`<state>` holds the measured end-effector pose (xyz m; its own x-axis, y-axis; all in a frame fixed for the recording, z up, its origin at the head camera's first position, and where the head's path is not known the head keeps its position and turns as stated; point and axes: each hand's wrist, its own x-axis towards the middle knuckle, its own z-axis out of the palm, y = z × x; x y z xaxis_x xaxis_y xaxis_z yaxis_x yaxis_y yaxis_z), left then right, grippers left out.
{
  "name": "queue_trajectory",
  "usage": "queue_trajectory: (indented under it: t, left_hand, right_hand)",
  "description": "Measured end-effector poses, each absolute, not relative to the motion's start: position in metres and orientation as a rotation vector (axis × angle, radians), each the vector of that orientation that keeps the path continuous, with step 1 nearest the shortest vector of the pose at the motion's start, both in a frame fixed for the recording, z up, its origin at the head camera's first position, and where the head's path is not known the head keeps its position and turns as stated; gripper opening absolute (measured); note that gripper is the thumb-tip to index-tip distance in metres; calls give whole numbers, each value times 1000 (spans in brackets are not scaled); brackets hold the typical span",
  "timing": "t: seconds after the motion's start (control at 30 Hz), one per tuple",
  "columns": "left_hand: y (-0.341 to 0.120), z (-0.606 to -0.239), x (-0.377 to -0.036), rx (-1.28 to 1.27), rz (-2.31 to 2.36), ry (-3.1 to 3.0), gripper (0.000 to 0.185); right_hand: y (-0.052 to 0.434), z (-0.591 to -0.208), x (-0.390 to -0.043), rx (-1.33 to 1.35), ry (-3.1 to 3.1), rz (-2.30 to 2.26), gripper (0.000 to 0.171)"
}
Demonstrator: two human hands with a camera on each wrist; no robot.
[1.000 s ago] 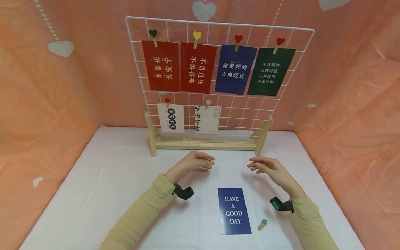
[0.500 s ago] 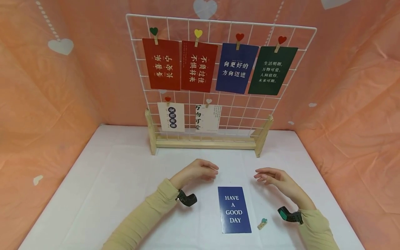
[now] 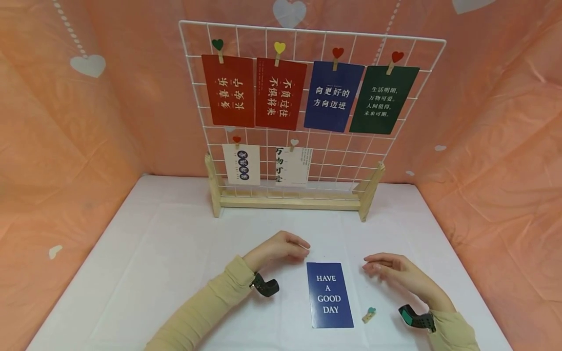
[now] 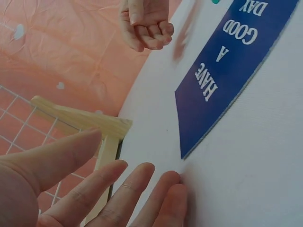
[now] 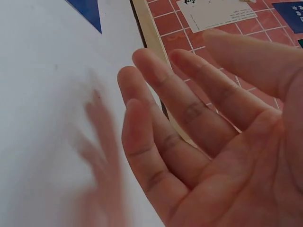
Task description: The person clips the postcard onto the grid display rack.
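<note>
Hands hover empty above the white table (image 3: pixel 145 253): left hand (image 3: pixel 277 246) and right hand (image 3: pixel 391 267), fingers relaxed, flank the blue "HAVE A GOOD DAY" card (image 3: pixel 330 294). Six cards hang on the far wire grid (image 3: pixel 408 146); this card and the small clothespin (image 3: pixel 369 315) lie unclipped.

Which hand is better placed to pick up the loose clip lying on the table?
Probably the right hand: the clip lies right of the blue card, on that hand's side. The left hand would have to cross the card.
</note>
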<state>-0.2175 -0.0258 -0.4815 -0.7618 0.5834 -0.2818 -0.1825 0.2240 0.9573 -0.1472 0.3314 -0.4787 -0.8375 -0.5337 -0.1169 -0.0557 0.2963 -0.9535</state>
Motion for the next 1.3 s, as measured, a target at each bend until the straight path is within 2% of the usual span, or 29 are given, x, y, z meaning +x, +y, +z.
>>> queue_trajectory:
  t: [0.57, 1.0, 1.3]
  left_hand:
    - [-22, -492, -215, 389, 1553, 1894, 24]
    - [-15, -495, -219, 296, 1510, 1911, 7]
    - [-12, -496, -220, 280, 1471, 1922, 4]
  right_hand:
    - [336, -485, -140, -505, 2055, -1567, 36]
    - [334, -484, -134, -492, 1941, -1575, 36]
    - [331, -485, -132, -463, 1936, -1570, 36]
